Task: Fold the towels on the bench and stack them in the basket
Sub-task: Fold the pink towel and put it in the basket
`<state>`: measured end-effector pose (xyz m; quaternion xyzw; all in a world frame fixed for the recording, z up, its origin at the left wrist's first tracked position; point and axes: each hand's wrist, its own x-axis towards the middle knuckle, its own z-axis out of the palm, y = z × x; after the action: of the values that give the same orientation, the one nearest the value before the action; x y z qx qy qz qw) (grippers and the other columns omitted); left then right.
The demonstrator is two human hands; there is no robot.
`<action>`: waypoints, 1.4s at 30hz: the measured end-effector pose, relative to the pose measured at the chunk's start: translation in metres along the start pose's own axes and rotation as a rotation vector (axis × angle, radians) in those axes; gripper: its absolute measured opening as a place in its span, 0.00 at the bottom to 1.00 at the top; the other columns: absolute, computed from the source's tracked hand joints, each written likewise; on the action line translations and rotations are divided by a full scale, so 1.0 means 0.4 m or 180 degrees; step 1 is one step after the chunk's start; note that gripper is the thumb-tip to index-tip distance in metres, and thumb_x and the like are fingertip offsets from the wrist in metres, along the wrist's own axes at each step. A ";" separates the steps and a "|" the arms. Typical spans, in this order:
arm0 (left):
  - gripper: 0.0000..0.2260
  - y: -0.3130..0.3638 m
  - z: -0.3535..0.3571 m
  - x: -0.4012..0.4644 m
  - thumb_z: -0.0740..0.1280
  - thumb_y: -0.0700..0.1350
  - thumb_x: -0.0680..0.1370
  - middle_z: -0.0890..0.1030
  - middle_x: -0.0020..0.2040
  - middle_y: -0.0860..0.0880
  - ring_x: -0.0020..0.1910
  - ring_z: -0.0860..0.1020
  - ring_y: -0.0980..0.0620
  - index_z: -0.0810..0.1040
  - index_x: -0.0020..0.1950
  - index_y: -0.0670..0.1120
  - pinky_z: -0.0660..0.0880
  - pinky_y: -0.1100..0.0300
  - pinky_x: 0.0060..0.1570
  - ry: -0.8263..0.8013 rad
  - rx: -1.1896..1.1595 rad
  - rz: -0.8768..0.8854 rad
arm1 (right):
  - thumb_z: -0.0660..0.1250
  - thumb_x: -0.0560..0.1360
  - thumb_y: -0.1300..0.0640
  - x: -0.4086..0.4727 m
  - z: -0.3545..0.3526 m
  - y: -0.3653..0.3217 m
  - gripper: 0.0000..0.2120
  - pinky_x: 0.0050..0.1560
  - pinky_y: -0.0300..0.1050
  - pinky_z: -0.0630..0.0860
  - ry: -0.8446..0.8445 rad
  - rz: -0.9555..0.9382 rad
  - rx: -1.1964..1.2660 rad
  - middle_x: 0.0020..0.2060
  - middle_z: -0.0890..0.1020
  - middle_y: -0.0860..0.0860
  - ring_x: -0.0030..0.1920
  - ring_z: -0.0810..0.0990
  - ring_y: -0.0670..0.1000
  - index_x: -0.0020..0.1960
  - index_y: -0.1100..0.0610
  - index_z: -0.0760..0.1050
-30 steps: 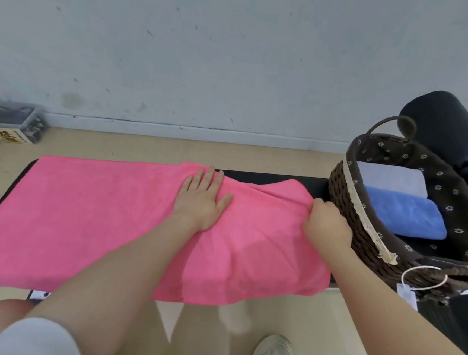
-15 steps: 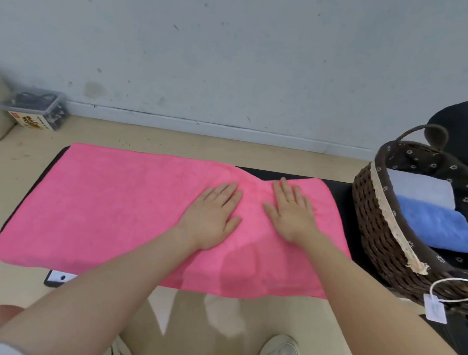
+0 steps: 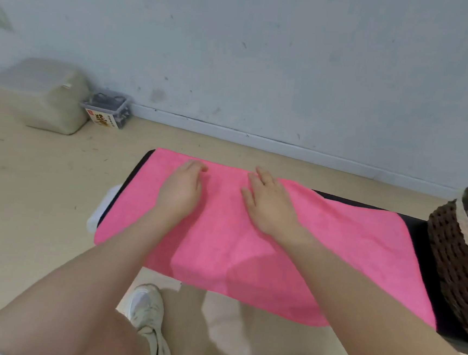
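While spread flat across black bench [image 3: 417, 230]: pink towel [image 3: 334, 248], near edge hanging over. Left hand [image 3: 179, 189] palm down on towel, fingers loosely curved, gripping nothing. Right hand [image 3: 267, 203] flat beside it, fingers straight. Wicker basket [image 3: 454, 267] at bench's right end.

Box label: on the small clear box [image 3: 107, 109] by the wall we see a white and yellow label with a red square mark and dark characters, too blurred for us to read.
Other text: we find none.
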<state>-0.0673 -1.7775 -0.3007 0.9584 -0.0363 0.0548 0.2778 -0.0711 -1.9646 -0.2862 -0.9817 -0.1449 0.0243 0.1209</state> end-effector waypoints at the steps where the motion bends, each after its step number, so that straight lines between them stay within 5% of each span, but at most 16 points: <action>1: 0.17 -0.044 -0.014 0.004 0.54 0.36 0.78 0.71 0.67 0.38 0.67 0.69 0.41 0.70 0.65 0.36 0.64 0.53 0.66 -0.0043 0.0162 -0.0193 | 0.49 0.82 0.49 0.018 0.012 -0.029 0.25 0.75 0.47 0.48 -0.0119 -0.0120 -0.0023 0.77 0.53 0.56 0.76 0.52 0.53 0.76 0.58 0.54; 6: 0.27 -0.170 -0.029 0.007 0.48 0.53 0.82 0.47 0.78 0.43 0.77 0.47 0.48 0.47 0.77 0.42 0.44 0.56 0.74 -0.0659 0.1016 -0.0453 | 0.51 0.80 0.44 0.076 0.084 -0.086 0.29 0.75 0.50 0.46 -0.0626 -0.0145 -0.0368 0.77 0.48 0.53 0.77 0.46 0.53 0.77 0.54 0.48; 12: 0.30 -0.190 -0.020 0.030 0.45 0.58 0.81 0.43 0.78 0.46 0.77 0.43 0.51 0.43 0.77 0.43 0.42 0.54 0.75 -0.0695 0.1208 -0.0531 | 0.48 0.80 0.41 0.088 0.088 -0.062 0.29 0.75 0.49 0.43 -0.0784 -0.0077 -0.0213 0.77 0.47 0.51 0.77 0.46 0.51 0.77 0.51 0.48; 16: 0.30 -0.126 -0.010 0.033 0.45 0.56 0.81 0.44 0.78 0.43 0.77 0.44 0.48 0.44 0.77 0.40 0.41 0.52 0.74 -0.0668 0.1340 -0.0801 | 0.45 0.76 0.48 0.031 0.033 0.042 0.27 0.65 0.49 0.66 0.0487 0.0271 0.0399 0.64 0.75 0.59 0.64 0.72 0.58 0.64 0.61 0.72; 20: 0.28 0.063 0.056 0.021 0.48 0.54 0.81 0.45 0.78 0.44 0.77 0.45 0.49 0.49 0.77 0.41 0.41 0.54 0.73 -0.0506 0.0863 -0.0066 | 0.53 0.78 0.64 -0.025 -0.026 0.231 0.16 0.56 0.51 0.71 0.1070 0.1259 0.0644 0.58 0.79 0.59 0.59 0.75 0.61 0.59 0.62 0.75; 26: 0.28 0.255 0.194 0.009 0.49 0.55 0.81 0.46 0.78 0.46 0.77 0.45 0.50 0.48 0.77 0.43 0.41 0.56 0.73 -0.0974 0.0743 0.0645 | 0.58 0.75 0.67 -0.076 -0.061 0.406 0.19 0.58 0.50 0.71 0.0179 0.1454 0.0162 0.60 0.74 0.58 0.60 0.74 0.60 0.64 0.59 0.74; 31: 0.34 0.226 0.242 -0.002 0.42 0.65 0.76 0.42 0.78 0.47 0.77 0.42 0.51 0.43 0.77 0.47 0.39 0.54 0.73 -0.1041 0.1201 0.0677 | 0.62 0.77 0.58 -0.065 -0.081 0.455 0.06 0.47 0.47 0.70 -0.0215 0.1250 0.0038 0.48 0.76 0.56 0.49 0.75 0.57 0.48 0.59 0.76; 37: 0.41 0.221 0.249 0.002 0.30 0.67 0.66 0.41 0.78 0.47 0.76 0.41 0.50 0.41 0.77 0.52 0.36 0.54 0.72 -0.0942 0.1338 0.0789 | 0.55 0.76 0.66 -0.035 -0.080 0.484 0.09 0.47 0.50 0.70 0.0449 0.1588 -0.0091 0.53 0.77 0.62 0.53 0.75 0.61 0.52 0.63 0.72; 42: 0.38 0.225 0.243 0.005 0.40 0.65 0.72 0.42 0.78 0.47 0.77 0.42 0.51 0.43 0.77 0.47 0.37 0.54 0.73 -0.1021 0.1232 0.0685 | 0.53 0.79 0.61 -0.067 -0.044 0.368 0.21 0.67 0.54 0.62 0.0364 0.1521 -0.0224 0.74 0.56 0.62 0.70 0.62 0.62 0.72 0.61 0.59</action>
<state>-0.0661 -1.9055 -0.3343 0.9807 -0.1703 -0.0625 0.0728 -0.0542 -2.1130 -0.3046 -0.9915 0.0978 -0.0085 0.0856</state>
